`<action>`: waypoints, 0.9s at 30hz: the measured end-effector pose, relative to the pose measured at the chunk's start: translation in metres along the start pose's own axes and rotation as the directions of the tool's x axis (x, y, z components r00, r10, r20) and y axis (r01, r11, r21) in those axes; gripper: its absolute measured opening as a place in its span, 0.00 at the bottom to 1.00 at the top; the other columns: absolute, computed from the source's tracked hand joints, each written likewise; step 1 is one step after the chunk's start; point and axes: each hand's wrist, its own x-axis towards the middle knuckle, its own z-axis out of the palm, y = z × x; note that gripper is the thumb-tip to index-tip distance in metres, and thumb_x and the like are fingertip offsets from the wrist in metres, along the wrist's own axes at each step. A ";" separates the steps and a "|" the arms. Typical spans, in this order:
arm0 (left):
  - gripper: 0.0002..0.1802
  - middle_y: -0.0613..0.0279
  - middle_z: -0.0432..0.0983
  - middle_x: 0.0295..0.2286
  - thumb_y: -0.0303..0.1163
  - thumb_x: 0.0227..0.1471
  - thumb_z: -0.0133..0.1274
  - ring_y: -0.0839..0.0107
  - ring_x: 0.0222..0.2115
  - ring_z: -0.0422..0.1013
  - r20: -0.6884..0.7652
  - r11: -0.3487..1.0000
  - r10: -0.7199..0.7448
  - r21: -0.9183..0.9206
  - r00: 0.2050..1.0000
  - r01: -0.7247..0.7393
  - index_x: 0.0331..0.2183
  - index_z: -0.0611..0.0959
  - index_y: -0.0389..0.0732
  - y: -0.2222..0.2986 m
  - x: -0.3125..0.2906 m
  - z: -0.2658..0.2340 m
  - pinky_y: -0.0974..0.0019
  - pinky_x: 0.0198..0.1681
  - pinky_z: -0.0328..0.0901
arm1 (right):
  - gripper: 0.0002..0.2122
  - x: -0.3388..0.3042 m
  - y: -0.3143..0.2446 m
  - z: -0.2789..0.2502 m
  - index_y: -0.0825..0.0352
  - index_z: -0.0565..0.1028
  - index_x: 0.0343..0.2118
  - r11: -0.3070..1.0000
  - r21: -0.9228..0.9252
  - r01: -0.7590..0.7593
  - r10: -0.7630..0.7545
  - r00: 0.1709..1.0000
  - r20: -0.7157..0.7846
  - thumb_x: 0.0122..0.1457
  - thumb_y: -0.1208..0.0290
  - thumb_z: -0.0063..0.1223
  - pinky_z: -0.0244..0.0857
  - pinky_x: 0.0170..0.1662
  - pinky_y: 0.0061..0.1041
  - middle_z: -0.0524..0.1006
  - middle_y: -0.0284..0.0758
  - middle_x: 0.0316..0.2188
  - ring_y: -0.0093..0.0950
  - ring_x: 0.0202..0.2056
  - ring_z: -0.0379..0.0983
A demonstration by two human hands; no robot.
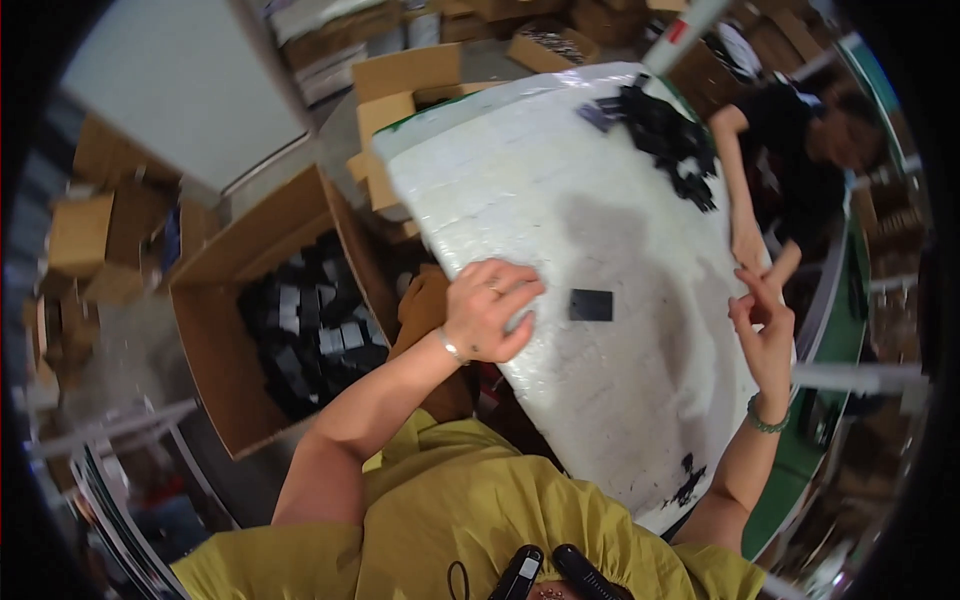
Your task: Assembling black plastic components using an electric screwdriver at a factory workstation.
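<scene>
My left hand (pixel 490 312) is over the left edge of the white, plastic-covered table (pixel 540 180). Its fingers are loosely bent and apart, and it holds nothing visible. A small dark rectangular piece (pixel 591 305), like a flat card or tag, lies on the cover just right of that hand, not touched by it. Above the table's right side is my right hand (pixel 766 335), with thumb and forefinger apart and nothing seen between them. Close beyond its fingertips are a co-worker's hands (pixel 755 258). What those hands hold, if anything, cannot be made out.
A heap of black strap-like items (pixel 665 140) lies at the table's far right. Black scraps (pixel 688 482) lie near its front corner. To the left stands a cardboard box (pixel 235 375) with many dark packets. A co-worker (pixel 790 160) is at the right; more cartons (pixel 405 72) stand behind.
</scene>
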 end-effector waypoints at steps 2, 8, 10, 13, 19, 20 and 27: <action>0.16 0.64 0.75 0.30 0.32 0.27 0.52 0.65 0.29 0.69 -0.038 1.000 -0.001 -0.019 0.999 0.000 0.28 0.80 0.42 -0.005 -0.019 -0.011 0.65 0.31 0.62 | 0.16 0.009 -0.023 0.025 0.70 0.71 0.47 0.999 0.000 0.043 -0.043 0.999 0.029 0.54 0.79 0.50 0.57 0.26 0.12 0.66 0.23 0.19 0.12 0.22 0.61; 0.15 0.70 0.74 0.27 0.31 0.25 0.53 0.69 0.26 0.69 -0.146 0.992 -0.009 -0.123 0.989 -0.009 0.25 0.80 0.45 -0.004 -0.029 -0.010 0.67 0.27 0.62 | 0.14 0.015 -0.025 0.026 0.69 0.70 0.46 0.997 -0.020 -0.072 0.073 0.996 0.052 0.55 0.76 0.50 0.55 0.24 0.11 0.65 0.22 0.19 0.12 0.21 0.60; 0.14 0.72 0.73 0.26 0.31 0.26 0.54 0.71 0.25 0.69 -0.187 0.987 -0.018 -0.162 0.982 -0.013 0.25 0.78 0.45 0.004 -0.041 -0.005 0.68 0.26 0.61 | 0.14 0.007 -0.052 0.031 0.70 0.71 0.45 0.994 -0.070 -0.089 0.096 0.990 0.108 0.54 0.79 0.50 0.56 0.25 0.12 0.66 0.24 0.19 0.12 0.21 0.61; 0.12 0.72 0.72 0.25 0.31 0.28 0.54 0.72 0.26 0.69 -0.230 0.979 -0.029 -0.201 0.973 -0.018 0.25 0.79 0.46 0.011 -0.054 0.002 0.69 0.26 0.61 | 0.14 0.009 -0.103 0.050 0.70 0.72 0.43 0.987 -0.157 -0.034 0.057 0.987 0.148 0.51 0.83 0.50 0.57 0.25 0.14 0.67 0.26 0.18 0.14 0.20 0.62; 0.06 0.69 0.69 0.22 0.28 0.32 0.55 0.70 0.26 0.68 -0.066 0.840 0.053 -0.537 0.996 -0.080 0.19 0.74 0.44 0.006 -0.061 -0.014 0.68 0.28 0.61 | 0.13 0.065 -0.184 0.126 0.69 0.74 0.40 0.927 -0.313 0.206 -0.083 0.928 0.364 0.49 0.80 0.51 0.60 0.29 0.20 0.71 0.34 0.21 0.22 0.23 0.67; 0.07 0.67 0.69 0.21 0.25 0.31 0.54 0.68 0.26 0.67 -0.044 0.708 0.081 -0.701 0.996 -0.088 0.17 0.71 0.42 -0.005 -0.061 -0.022 0.66 0.29 0.62 | 0.12 0.086 -0.183 0.150 0.69 0.74 0.40 0.896 -0.225 0.382 -0.288 0.887 0.361 0.51 0.78 0.51 0.61 0.32 0.24 0.74 0.38 0.25 0.28 0.27 0.69; 0.10 0.49 0.73 0.21 0.33 0.44 0.51 0.51 0.24 0.70 0.568 0.478 -0.415 -0.528 0.711 0.701 0.23 0.79 0.35 -0.194 -0.105 -0.069 0.58 0.29 0.65 | 0.12 0.258 -0.143 0.304 0.71 0.72 0.40 0.841 -0.105 0.531 -0.490 0.829 0.270 0.57 0.68 0.47 0.63 0.41 0.27 0.73 0.41 0.32 0.36 0.36 0.70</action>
